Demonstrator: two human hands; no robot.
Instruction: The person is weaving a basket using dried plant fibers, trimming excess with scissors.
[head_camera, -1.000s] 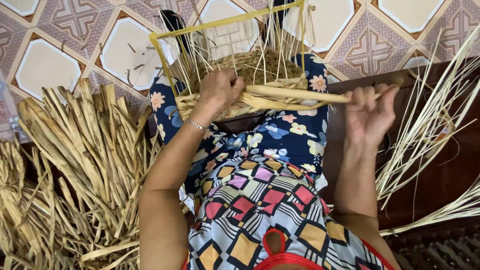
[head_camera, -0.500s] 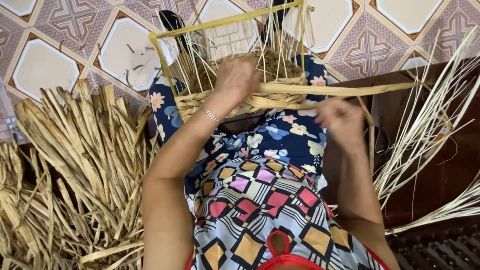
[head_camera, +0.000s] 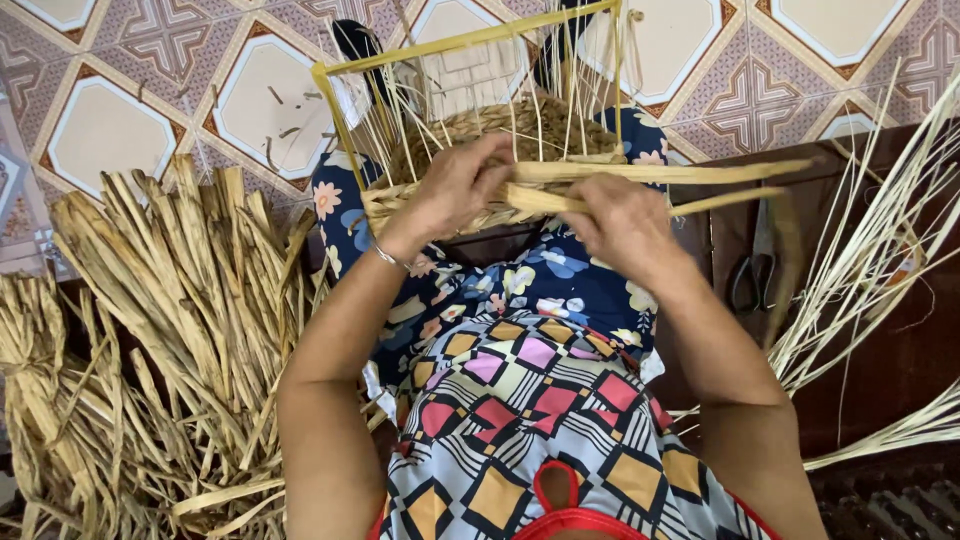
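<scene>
My left hand and right hand pinch flat straw strips against the half-woven basket, hiding my fingertips.

Fingers of both hands partly behind straw strips; dried-leaf pile cut off at left edge.

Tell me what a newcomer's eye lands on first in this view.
First, the two hands at the centre: the left hand and the right hand both grip flat straw strips against a half-woven basket on a yellow frame resting on the lap. Next, the big heap of dried straw at the left. Behind lies the patterned tile floor.
</scene>
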